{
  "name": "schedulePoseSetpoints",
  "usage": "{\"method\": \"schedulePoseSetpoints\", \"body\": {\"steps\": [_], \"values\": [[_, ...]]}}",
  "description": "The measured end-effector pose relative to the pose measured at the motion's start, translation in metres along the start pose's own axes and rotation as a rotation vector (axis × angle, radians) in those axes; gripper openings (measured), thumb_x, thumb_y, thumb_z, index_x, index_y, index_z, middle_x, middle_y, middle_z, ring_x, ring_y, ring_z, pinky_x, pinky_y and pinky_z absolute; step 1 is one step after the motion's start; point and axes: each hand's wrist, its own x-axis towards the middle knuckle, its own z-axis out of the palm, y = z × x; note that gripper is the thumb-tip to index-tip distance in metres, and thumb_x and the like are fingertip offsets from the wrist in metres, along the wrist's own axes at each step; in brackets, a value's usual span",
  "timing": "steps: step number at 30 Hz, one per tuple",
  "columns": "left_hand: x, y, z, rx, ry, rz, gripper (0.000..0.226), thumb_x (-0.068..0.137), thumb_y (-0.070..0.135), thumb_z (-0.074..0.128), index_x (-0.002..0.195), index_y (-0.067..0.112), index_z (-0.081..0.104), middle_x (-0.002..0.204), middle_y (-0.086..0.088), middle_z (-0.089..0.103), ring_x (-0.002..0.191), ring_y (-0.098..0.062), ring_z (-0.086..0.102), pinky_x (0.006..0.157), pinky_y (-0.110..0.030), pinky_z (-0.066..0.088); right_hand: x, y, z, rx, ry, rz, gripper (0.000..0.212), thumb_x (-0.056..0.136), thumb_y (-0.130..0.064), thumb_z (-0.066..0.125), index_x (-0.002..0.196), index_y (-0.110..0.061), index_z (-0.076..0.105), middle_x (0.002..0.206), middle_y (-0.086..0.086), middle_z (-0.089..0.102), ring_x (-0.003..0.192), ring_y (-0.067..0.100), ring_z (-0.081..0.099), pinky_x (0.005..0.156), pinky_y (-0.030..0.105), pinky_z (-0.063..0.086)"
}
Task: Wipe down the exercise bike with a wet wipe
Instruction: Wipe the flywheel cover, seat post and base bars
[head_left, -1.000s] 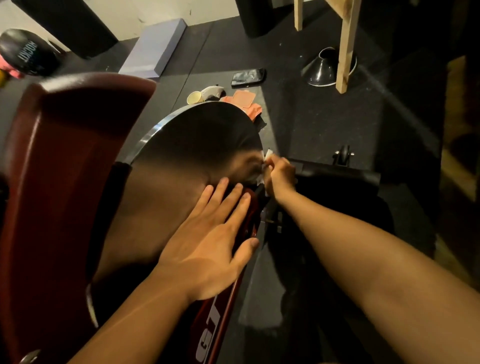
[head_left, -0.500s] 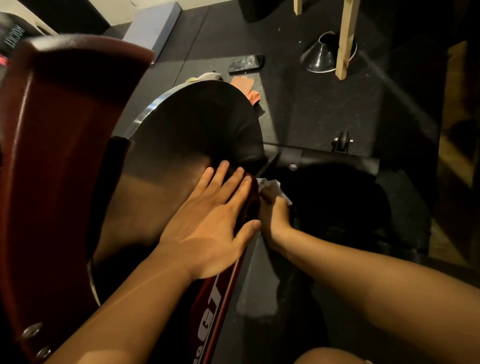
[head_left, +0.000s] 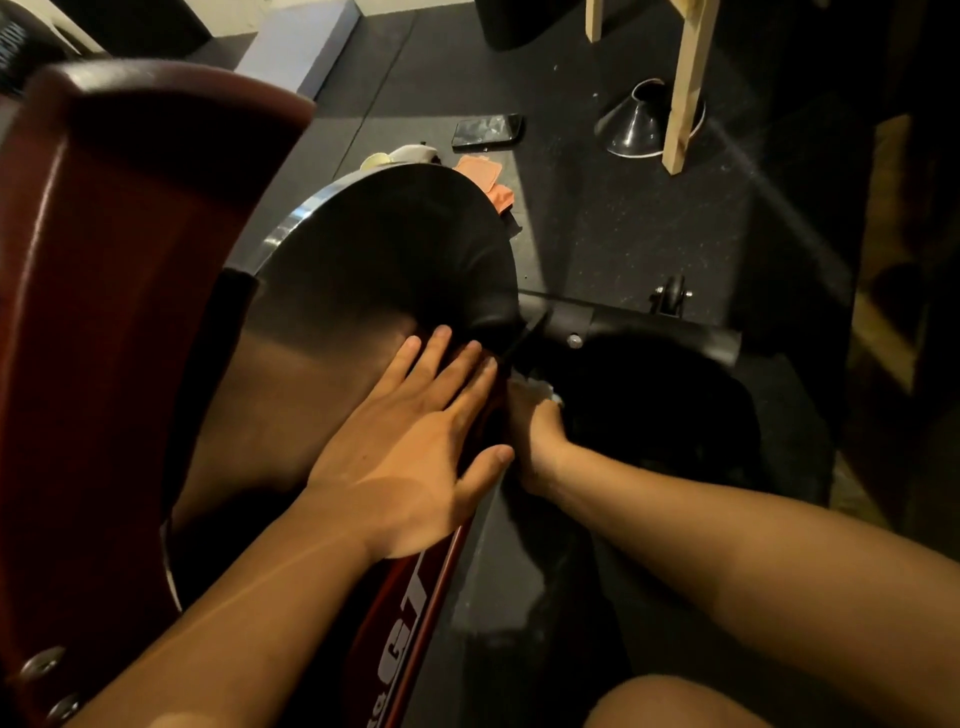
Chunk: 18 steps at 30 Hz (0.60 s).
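The exercise bike fills the left and centre: a dark red frame (head_left: 119, 291) and a dark metal flywheel (head_left: 374, 260) with a shiny rim. My left hand (head_left: 415, 441) rests flat with straight fingers on the flywheel's lower edge and the red frame bar. My right hand (head_left: 535, 431) reaches down beside the frame, below the flywheel, and grips a white wet wipe (head_left: 543, 388) that peeks out above its fingers. The bike's black base bar (head_left: 649, 327) runs to the right.
On the black rubber floor lie a phone (head_left: 487, 131), orange cloths (head_left: 488, 179), a black cone-shaped object (head_left: 636, 124) and a wooden leg (head_left: 685, 83). A small transport wheel (head_left: 674, 293) sits on the base bar. My knee (head_left: 670, 701) shows at the bottom.
My right hand with the wipe has moved down from the flywheel's edge to the frame below it. My left hand has stayed flat in place.
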Motion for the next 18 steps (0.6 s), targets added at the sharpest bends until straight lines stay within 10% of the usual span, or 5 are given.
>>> {"method": "schedulePoseSetpoints", "body": {"steps": [3,6,11,14,18], "values": [[0.0,0.0,0.0,-0.006,0.0,0.001,0.077,0.092,0.067,0.01,0.157,0.028,-0.003,0.164,0.009,-0.011,0.146,-0.009,-0.03,0.117,-0.029,-0.023,-0.004,0.007,-0.009,0.183,-0.037,0.214,0.038,0.102,-0.023,0.039,0.133,-0.005,0.051,0.126,0.016,0.062,0.112,0.032,0.062,0.087,0.04,0.054],[0.0,-0.002,0.001,-0.007,-0.001,-0.001,0.077,0.091,0.068,0.009,0.156,0.029,-0.004,0.163,0.01,-0.012,0.145,-0.008,-0.03,0.118,-0.029,-0.022,-0.008,-0.006,-0.022,-0.085,-0.093,0.063,0.025,0.102,-0.017,0.044,0.1,-0.005,0.067,0.074,0.012,0.072,0.065,0.026,0.07,0.054,0.033,0.057],[0.0,-0.001,0.0,-0.015,-0.011,-0.007,0.076,0.092,0.067,0.008,0.156,0.029,-0.004,0.163,0.011,-0.013,0.145,-0.008,-0.031,0.118,-0.03,-0.021,0.07,-0.093,-0.094,-1.238,0.342,-0.907,0.017,0.087,-0.01,0.053,0.085,-0.006,0.07,0.089,0.015,0.067,0.082,0.03,0.062,0.065,0.035,0.047],[0.0,0.0,-0.001,-0.013,-0.016,-0.009,0.077,0.09,0.069,0.004,0.156,0.03,-0.007,0.162,0.012,-0.015,0.144,-0.006,-0.033,0.118,-0.03,-0.021,0.11,-0.074,-0.133,-1.668,0.294,-0.836,0.039,0.089,-0.009,0.041,0.119,0.009,0.058,0.126,0.03,0.056,0.116,0.044,0.055,0.098,0.049,0.045],[0.0,0.002,-0.004,-0.038,-0.025,-0.02,0.08,0.086,0.071,-0.003,0.155,0.032,-0.009,0.16,0.014,-0.019,0.141,-0.003,-0.037,0.117,-0.029,-0.023,0.118,-0.054,-0.122,-1.643,0.139,-0.838,0.069,0.076,-0.031,0.036,0.13,0.012,0.049,0.138,0.034,0.045,0.13,0.049,0.041,0.113,0.055,0.028]]}}
